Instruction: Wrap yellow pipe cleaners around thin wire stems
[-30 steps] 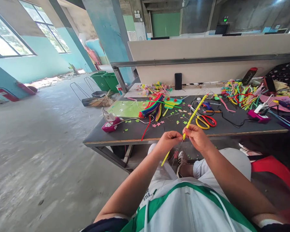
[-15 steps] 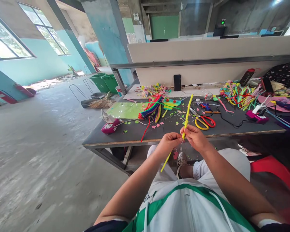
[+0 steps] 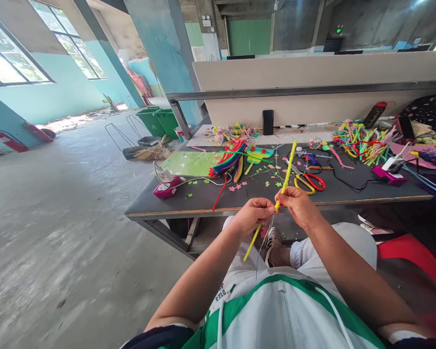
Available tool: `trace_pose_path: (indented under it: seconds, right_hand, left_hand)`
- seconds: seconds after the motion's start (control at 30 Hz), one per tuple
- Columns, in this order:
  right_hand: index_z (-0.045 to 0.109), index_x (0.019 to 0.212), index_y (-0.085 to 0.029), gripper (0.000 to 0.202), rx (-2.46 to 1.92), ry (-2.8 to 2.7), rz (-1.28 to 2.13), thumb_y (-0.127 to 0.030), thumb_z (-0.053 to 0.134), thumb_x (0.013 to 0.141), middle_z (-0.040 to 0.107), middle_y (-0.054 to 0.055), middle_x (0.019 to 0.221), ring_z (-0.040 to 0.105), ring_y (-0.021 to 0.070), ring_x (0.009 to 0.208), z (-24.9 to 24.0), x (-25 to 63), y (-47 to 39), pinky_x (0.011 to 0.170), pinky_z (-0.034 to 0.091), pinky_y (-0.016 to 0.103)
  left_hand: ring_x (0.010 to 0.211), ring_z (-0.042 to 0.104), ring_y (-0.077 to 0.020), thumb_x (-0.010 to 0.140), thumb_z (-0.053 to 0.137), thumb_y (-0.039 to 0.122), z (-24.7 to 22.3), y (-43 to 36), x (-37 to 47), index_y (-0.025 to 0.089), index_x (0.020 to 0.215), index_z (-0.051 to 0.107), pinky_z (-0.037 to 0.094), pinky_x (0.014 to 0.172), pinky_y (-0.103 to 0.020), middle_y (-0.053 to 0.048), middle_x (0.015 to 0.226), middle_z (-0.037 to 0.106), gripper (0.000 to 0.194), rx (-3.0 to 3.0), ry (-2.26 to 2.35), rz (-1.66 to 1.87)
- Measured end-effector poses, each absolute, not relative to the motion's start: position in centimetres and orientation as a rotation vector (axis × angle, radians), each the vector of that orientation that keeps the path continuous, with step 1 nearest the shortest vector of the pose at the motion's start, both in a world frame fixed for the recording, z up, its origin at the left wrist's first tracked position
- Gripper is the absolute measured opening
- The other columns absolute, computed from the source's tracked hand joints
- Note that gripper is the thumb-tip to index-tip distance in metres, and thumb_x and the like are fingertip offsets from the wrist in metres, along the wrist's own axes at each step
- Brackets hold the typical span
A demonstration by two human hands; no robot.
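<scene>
A yellow pipe cleaner [image 3: 289,162] slants up from between my two hands, with another yellow length hanging below toward my lap. My left hand [image 3: 256,213] pinches it near its lower part. Just above and to the right, my right hand [image 3: 294,203] grips it between thumb and fingers, close to the left fingertips. Thin bare wires trail down beneath the hands. Behind the right hand lie scissors [image 3: 305,184] with one yellow and one red handle. How the strands join is hidden by my fingers.
On the dark table [image 3: 160,201] lie a bundle of coloured pipe cleaners [image 3: 229,162], a green sheet [image 3: 192,164], a phone [image 3: 268,122], a glue gun [image 3: 311,159] and paper scraps. Purple power sockets [image 3: 167,188] with cables sit left and right. A red stool [image 3: 410,252] stands at right.
The upright yellow pipe cleaner leans further right. My right hand has shifted slightly right, and the wires below now hang more visibly toward my lap. The view has shifted a little.
</scene>
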State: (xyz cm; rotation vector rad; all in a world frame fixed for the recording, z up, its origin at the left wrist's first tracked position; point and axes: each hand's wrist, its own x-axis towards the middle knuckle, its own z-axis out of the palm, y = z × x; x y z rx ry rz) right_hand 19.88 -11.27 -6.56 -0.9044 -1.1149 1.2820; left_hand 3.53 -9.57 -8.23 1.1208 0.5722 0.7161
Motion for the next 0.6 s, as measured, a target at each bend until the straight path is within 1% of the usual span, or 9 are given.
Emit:
trace_pose_path:
  seconds: [0.07, 0.17, 0.23, 0.3, 0.4, 0.47, 0.53, 0.6]
  right_hand:
    - [0.065, 0.064, -0.018, 0.024, -0.815, -1.134, 1.335, -0.039, 0.077, 0.063, 0.057, 0.000, 0.064, 0.049, 0.0125, 0.057, -6.4, 19.9, -11.5, 0.052, 0.043, 0.027]
    - [0.065, 0.064, -0.019, 0.025, -0.668, -1.192, 1.391, -0.042, 0.075, 0.066, 0.054, 0.001, 0.063, 0.049, 0.0139, 0.058, -6.3, 19.8, -11.6, 0.048, 0.042, 0.027]
    - [0.063, 0.061, -0.020, 0.028, -0.580, -1.242, 1.398, -0.045, 0.075, 0.066, 0.052, 0.001, 0.062, 0.048, 0.0147, 0.058, -6.3, 19.9, -11.7, 0.048, 0.042, 0.028]
    - [0.062, 0.059, -0.020, 0.031, -0.539, -1.276, 1.404, -0.047, 0.074, 0.066, 0.051, 0.001, 0.061, 0.048, 0.0149, 0.058, -6.2, 19.9, -11.6, 0.050, 0.041, 0.028]
    - [0.065, 0.069, -0.020, 0.026, -0.631, -1.264, 1.389, -0.045, 0.071, 0.071, 0.054, 0.001, 0.067, 0.049, 0.0143, 0.060, -6.2, 20.0, -11.6, 0.052, 0.041, 0.028]
    - [0.067, 0.078, -0.021, 0.023, -0.757, -1.233, 1.293, -0.043, 0.070, 0.073, 0.057, 0.001, 0.072, 0.050, 0.0134, 0.064, -6.4, 20.0, -11.6, 0.057, 0.042, 0.027]
    - [0.066, 0.077, -0.021, 0.023, -0.876, -1.208, 1.176, -0.042, 0.071, 0.072, 0.056, -0.001, 0.071, 0.048, 0.0121, 0.064, -6.6, 19.9, -11.7, 0.060, 0.040, 0.026]
    - [0.063, 0.071, -0.020, 0.024, -0.981, -1.186, 1.092, -0.043, 0.073, 0.069, 0.054, -0.003, 0.064, 0.046, 0.0115, 0.060, -6.6, 19.8, -11.7, 0.059, 0.038, 0.026]
  left_hand:
    - [0.043, 0.025, -0.0017, 0.061, 0.078, 0.037, -8.1, -9.9, 3.5, 0.010, 0.069, 0.060, 0.014, 0.043, -0.018, 0.004, 0.052, 0.041, 0.033, 1.054, 0.526, 0.681]
    - [0.043, 0.025, -0.0008, 0.059, 0.079, 0.033, -7.8, -10.6, 3.7, 0.010, 0.069, 0.059, 0.012, 0.042, -0.017, 0.001, 0.059, 0.050, 0.033, 0.965, 0.464, 0.620]
    - [0.044, 0.027, -0.0002, 0.057, 0.081, 0.031, -7.6, -11.0, 3.9, 0.010, 0.068, 0.058, 0.013, 0.042, -0.017, -0.001, 0.064, 0.054, 0.033, 0.923, 0.438, 0.596]
    - [0.044, 0.027, 0.0000, 0.057, 0.081, 0.030, -7.4, -11.3, 4.0, 0.010, 0.068, 0.058, 0.013, 0.043, -0.018, 0.000, 0.064, 0.053, 0.033, 0.913, 0.426, 0.607]
    - [0.043, 0.029, -0.0006, 0.061, 0.078, 0.030, -6.9, -11.3, 4.0, 0.010, 0.067, 0.057, 0.014, 0.042, -0.018, 0.001, 0.060, 0.050, 0.030, 0.975, 0.466, 0.697]
    - [0.042, 0.030, -0.0013, 0.063, 0.076, 0.031, -6.6, -11.1, 3.9, 0.011, 0.066, 0.056, 0.015, 0.042, -0.019, 0.002, 0.057, 0.049, 0.029, 1.064, 0.556, 0.777]
    - [0.042, 0.031, -0.0023, 0.064, 0.075, 0.032, -6.5, -10.9, 3.9, 0.011, 0.066, 0.056, 0.017, 0.042, -0.019, 0.004, 0.054, 0.046, 0.028, 1.180, 0.667, 0.842]
    - [0.043, 0.031, -0.0030, 0.065, 0.073, 0.033, -6.5, -10.8, 3.9, 0.012, 0.066, 0.057, 0.018, 0.043, -0.020, 0.005, 0.052, 0.043, 0.026, 1.293, 0.750, 0.867]
